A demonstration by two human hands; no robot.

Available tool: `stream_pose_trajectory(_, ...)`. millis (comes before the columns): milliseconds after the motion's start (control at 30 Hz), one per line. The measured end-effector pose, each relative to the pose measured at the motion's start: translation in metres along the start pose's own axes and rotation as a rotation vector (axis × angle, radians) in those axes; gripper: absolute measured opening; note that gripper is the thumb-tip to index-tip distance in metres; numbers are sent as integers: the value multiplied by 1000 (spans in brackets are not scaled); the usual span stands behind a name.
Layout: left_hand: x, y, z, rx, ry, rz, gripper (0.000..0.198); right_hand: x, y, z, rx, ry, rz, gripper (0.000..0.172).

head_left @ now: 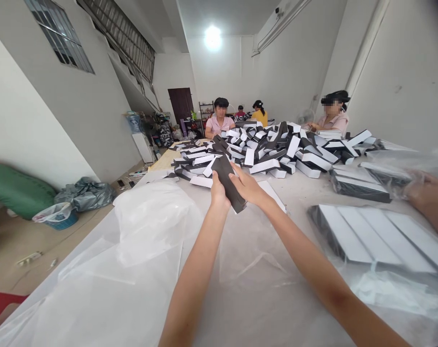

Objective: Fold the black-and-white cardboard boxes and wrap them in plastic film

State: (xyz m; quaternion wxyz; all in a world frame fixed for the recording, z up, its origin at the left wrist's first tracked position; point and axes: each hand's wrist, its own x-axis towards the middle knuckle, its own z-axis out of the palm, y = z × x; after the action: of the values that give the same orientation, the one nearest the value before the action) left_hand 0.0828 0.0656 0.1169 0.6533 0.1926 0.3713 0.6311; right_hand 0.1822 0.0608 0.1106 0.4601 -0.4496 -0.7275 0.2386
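A long, narrow black box (226, 179) is gripped between my two hands, tilted above the table. My left hand (219, 192) closes on its near left side. My right hand (248, 184) wraps the right side, fingers lying over the black face. Just beyond rises a large heap of black and white boxes (269, 144). One white box (272, 193) lies flat on the table behind my right wrist. To the left of my forearms rests crumpled clear plastic film (153, 217).
Bagged rows of white boxes (378, 233) sit at the right. A co-worker's hand (430, 202) touches plastic wrapping at the far right edge. Two people in pink (219, 124) sit behind the heap. A blue basket (58, 217) and grey bags (85, 193) stand on the floor left.
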Motion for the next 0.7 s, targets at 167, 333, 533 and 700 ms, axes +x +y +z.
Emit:
stream_pose_trajectory(167,4,6,-4,-51,76,-11,50,-6,-7,-1,-93,-81,84,56)
stream_pose_trajectory(333,6,10,-7,-103,139,-1,48,-10,-17,-4,-178,-177,107,53)
stream_pose_trajectory(533,6,12,-7,-104,139,-13,51,-14,-25,-3,-321,-170,118,52)
stream_pose_trajectory(700,11,19,-10,-144,128,59,51,-18,-31,-3,-328,-248,102,58)
